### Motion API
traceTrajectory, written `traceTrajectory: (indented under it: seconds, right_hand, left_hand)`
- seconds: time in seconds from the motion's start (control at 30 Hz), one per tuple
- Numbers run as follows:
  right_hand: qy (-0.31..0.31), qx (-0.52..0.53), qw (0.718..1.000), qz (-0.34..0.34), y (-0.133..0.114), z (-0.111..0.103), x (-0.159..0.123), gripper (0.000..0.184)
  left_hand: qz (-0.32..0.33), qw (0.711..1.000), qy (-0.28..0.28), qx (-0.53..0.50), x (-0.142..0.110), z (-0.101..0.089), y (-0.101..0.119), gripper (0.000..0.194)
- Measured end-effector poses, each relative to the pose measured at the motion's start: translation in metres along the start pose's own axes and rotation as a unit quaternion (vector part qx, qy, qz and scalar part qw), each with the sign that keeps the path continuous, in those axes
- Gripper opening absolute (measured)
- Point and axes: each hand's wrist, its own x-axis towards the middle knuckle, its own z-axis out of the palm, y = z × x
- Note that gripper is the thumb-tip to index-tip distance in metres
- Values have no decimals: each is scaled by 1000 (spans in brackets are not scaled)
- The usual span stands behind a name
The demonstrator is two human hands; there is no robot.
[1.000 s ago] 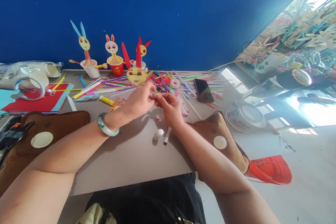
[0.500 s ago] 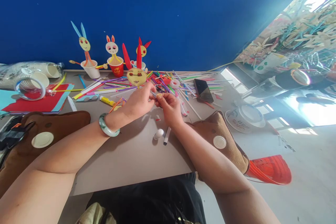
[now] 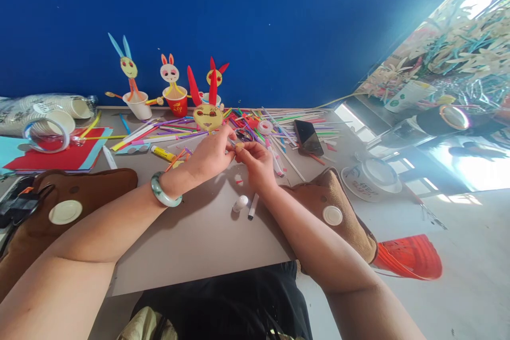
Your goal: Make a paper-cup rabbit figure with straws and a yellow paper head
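My left hand [image 3: 213, 153], with a green-white bangle [image 3: 162, 191] on its wrist, is closed in a pinch at the table's middle. Fingertip to fingertip with it, my right hand [image 3: 258, 164] pinches too. Whatever small thing lies between them is mostly hidden by the fingers. Just behind the left hand is a yellow rabbit face [image 3: 207, 117] with red ears. Small red and pale scraps [image 3: 239, 180] lie below the fingers. Closer to me are a small white rounded object [image 3: 240, 203] and a marker [image 3: 253, 207].
Rabbit figures in paper cups [image 3: 137, 105] stand along the blue wall. Coloured sticks [image 3: 171, 128], a tape roll [image 3: 265, 127] and a phone [image 3: 308, 137] spread across the back. Brown cushions [image 3: 338, 196] flank my arms. Red paper [image 3: 51, 156] and bagged cups [image 3: 35, 109] lie left.
A pale scrap now shows beside the red one below my fingers. Both hands keep their pinch at nearly the same spot, with the fingers shifting slightly.
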Motion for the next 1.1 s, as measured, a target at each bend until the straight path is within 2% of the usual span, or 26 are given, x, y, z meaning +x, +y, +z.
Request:
traceTrajectory:
  seconds: [0.33, 0.93, 1.1]
  right_hand:
    - [1, 48, 999, 7, 1, 1, 0, 34]
    - [-1, -24, 1000, -12, 3, -1, 2, 40]
    - [-6, -11, 1000, 5, 2, -1, 1, 37]
  left_hand:
    - [7, 1000, 4, 4, 1, 1, -1, 27]
    - [-9, 1000, -7, 8, 0, 0, 2, 29]
    - [-6, 1000, -9, 18, -1, -1, 2, 29]
